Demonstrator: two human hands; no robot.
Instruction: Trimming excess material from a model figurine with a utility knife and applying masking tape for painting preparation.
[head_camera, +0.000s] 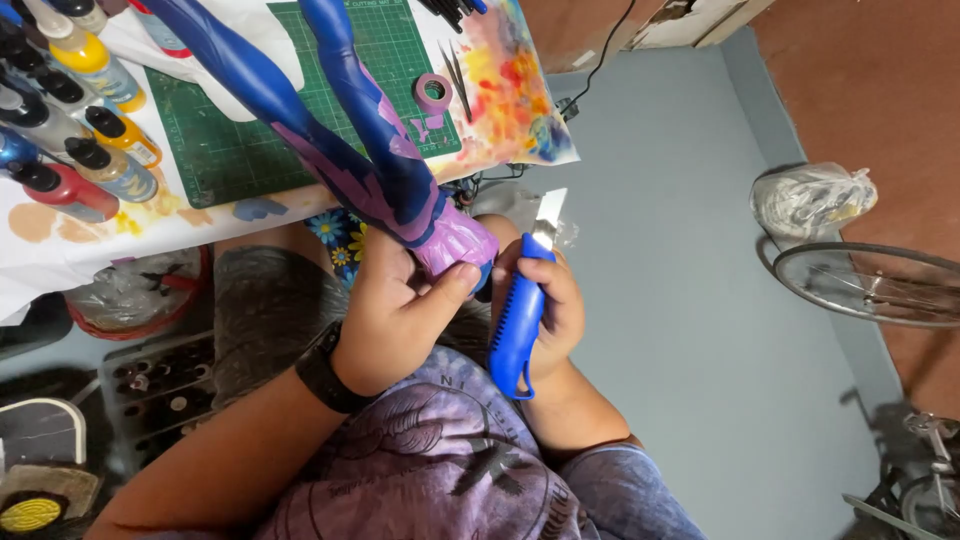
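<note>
My left hand (395, 315) grips the lower body of a painted figure (380, 170), blue with purple and pink patches, whose two long legs stretch up over a green cutting mat (230, 150). A black watch sits on that wrist. My right hand (550, 305) holds a blue utility knife (518, 320) with its blade (548, 215) extended and pointing up, just right of the figure's pink torso. Both hands are in front of my chest, below the table edge.
Several paint bottles (85, 130) stand at the table's left. A purple tape roll (433, 92) and tweezers lie on the mat's right side beside paint-stained paper. A bicycle wheel (870, 285) and a plastic bag (810, 198) are on the floor at right.
</note>
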